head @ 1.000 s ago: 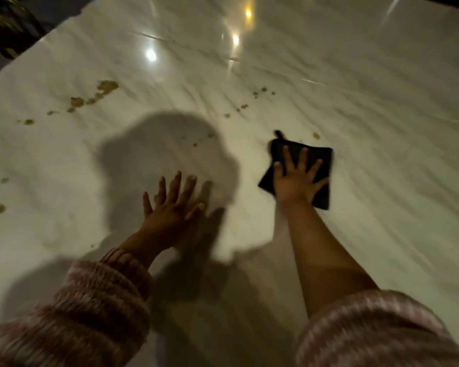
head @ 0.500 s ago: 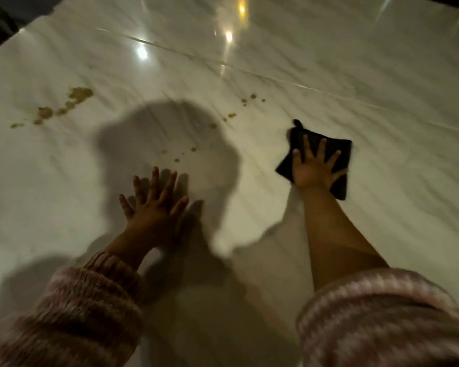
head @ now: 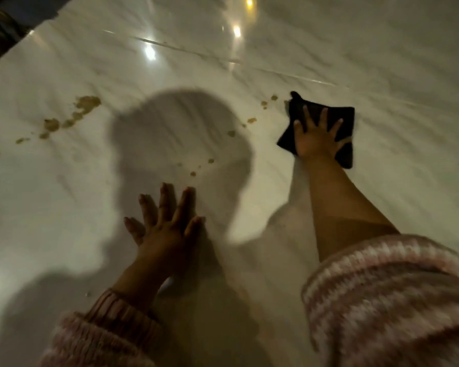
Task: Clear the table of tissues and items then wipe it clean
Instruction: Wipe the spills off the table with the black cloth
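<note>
Marble table [head: 382, 62], cloth [head: 346, 123] under right hand [head: 317, 140]

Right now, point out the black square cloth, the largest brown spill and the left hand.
black square cloth [head: 343, 116]: head view, far right corner
largest brown spill [head: 87, 102]: head view, middle
left hand [head: 167, 234]: head view, back
</note>
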Available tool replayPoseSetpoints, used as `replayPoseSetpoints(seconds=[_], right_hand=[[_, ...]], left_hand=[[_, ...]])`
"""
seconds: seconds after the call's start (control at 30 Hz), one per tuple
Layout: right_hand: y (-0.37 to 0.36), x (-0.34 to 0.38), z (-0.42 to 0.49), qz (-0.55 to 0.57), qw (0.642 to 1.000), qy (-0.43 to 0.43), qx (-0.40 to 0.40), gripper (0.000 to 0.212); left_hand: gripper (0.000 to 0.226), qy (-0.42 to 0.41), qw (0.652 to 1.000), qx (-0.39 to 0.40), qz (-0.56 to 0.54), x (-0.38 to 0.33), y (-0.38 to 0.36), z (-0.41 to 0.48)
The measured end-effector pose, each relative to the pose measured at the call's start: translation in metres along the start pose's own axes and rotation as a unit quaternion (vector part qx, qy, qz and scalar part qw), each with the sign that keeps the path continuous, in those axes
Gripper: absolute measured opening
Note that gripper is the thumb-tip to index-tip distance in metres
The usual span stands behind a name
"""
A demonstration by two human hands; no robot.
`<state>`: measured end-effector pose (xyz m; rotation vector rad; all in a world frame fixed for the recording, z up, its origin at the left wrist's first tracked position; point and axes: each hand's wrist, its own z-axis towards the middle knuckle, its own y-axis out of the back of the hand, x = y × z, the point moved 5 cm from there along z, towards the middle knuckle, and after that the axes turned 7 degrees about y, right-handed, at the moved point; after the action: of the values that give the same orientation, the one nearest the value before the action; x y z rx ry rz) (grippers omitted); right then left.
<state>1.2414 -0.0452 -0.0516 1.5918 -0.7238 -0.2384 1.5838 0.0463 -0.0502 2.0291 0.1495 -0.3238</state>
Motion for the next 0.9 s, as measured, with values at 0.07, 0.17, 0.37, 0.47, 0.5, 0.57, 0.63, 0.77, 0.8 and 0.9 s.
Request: replayPoseSetpoints(seconds=[0.07, 0.17, 0.37, 0.47, 0.5, 0.57, 0.63, 0.77, 0.8, 0.9], right_hand=[[-0.012, 0.048, -0.01, -0.009, 0.996, 0.088, 0.016, 0.052], [-0.028, 0.083, -0.065, -0.039, 0.969, 0.239, 0.04, 0.05], [-0.009, 0.005, -0.06, -0.036, 0.993, 0.109, -0.03, 0.049], [0.002, 0.004, 0.0, -0.007, 1.0, -0.008, -0.012, 0.051], [0.002, 0.016, 0.015, -0.012, 1.0, -0.019, -0.004, 0.052], [-0.004, 0.047, 0.033, -0.015, 1.0, 0.001, 0.009, 0.054], [-0.017, 0.088, 0.025, -0.017, 0.996, 0.082, 0.015, 0.052], [-0.042, 0.141, -0.057, -0.051, 0.959, 0.275, 0.032, 0.049], [-0.045, 0.14, -0.08, -0.066, 0.942, 0.327, 0.039, 0.049], [-0.04, 0.111, -0.101, -0.085, 0.91, 0.404, 0.042, 0.052]], left_hand=[[0.058, -0.002, 1.0, 0.003, -0.004, 0.0, 0.0, 0.001], [0.059, -0.007, 1.0, 0.001, -0.006, 0.002, 0.0, 0.0], [0.058, -0.006, 1.0, -0.005, -0.016, 0.002, 0.001, 0.001], [0.059, -0.014, 0.999, -0.005, -0.029, 0.002, 0.001, 0.001], [0.059, -0.01, 0.999, -0.005, -0.041, 0.003, 0.001, 0.002], [0.058, -0.002, 0.997, -0.008, -0.074, 0.006, 0.004, 0.003], [0.058, -0.012, 0.994, -0.025, -0.103, 0.01, 0.009, 0.001], [0.064, -0.034, 0.992, -0.088, -0.079, 0.029, 0.019, -0.013], [0.064, -0.028, 0.992, -0.098, -0.072, 0.037, 0.022, -0.017], [0.063, 0.006, 0.992, -0.114, -0.053, 0.061, 0.031, -0.031]])
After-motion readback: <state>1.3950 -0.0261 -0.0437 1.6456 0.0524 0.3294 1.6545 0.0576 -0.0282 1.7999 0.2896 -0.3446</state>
